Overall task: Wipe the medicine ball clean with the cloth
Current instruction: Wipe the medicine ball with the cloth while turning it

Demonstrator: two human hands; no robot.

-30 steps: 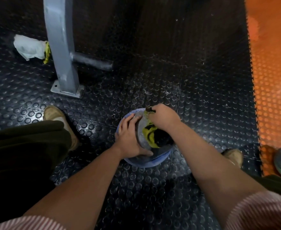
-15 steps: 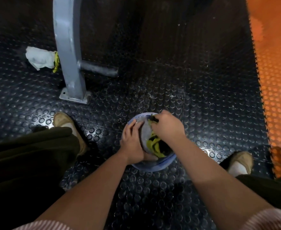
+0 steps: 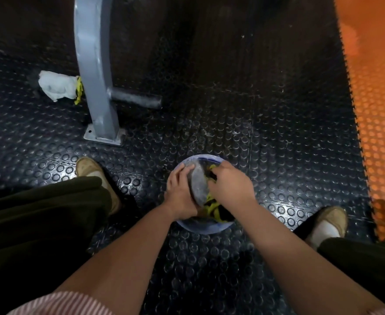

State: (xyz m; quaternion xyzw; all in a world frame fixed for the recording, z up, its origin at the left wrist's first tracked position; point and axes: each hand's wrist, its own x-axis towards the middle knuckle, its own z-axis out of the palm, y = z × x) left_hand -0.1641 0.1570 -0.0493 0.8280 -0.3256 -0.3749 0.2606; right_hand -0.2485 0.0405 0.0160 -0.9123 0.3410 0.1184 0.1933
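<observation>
The left hand [image 3: 181, 195] cups the ball [image 3: 198, 185] at its 9 o'clock side, fingers curved around it — a firm hold stops the ball, low on the floor [image 3: 255, 133] toward 6 o'clock, from rolling. The cloth [image 3: 212, 209], bunched in the right hand [image 3: 231, 187] at 3 o'clock, should I think press flat, in overlapping strokes.

A gym: studded rubber floor mats [image 3: 266, 137], bolted steel frame [image 3: 96, 71].
</observation>
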